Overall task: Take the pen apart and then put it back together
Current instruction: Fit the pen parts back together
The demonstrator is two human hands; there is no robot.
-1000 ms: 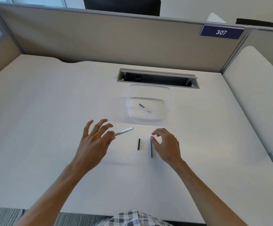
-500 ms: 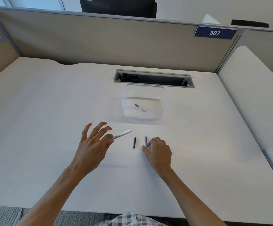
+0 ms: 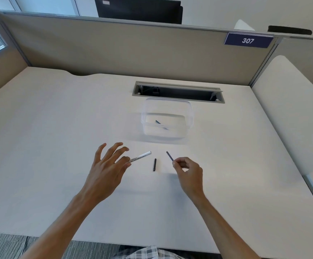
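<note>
My left hand (image 3: 108, 169) pinches one end of the white pen barrel (image 3: 141, 156) between thumb and forefinger, the other fingers spread; the barrel points up and to the right above the desk. My right hand (image 3: 188, 171) pinches the lower end of a thin blue ink refill (image 3: 169, 156), lifted off the desk and angled up to the left. Between the two hands a short black pen piece (image 3: 154, 164) lies on the white desk (image 3: 58, 146).
A clear plastic container (image 3: 168, 118) with a small blue piece and a clear part inside stands just beyond the hands. Behind it is a grey cable slot (image 3: 178, 92) in the desk, then the partition wall. The desk's near edge is below my forearms.
My right hand came down on the blue refill lying on the desk, took hold of it and lifted it clear. My left hand kept holding the white barrel in about the same place.
</note>
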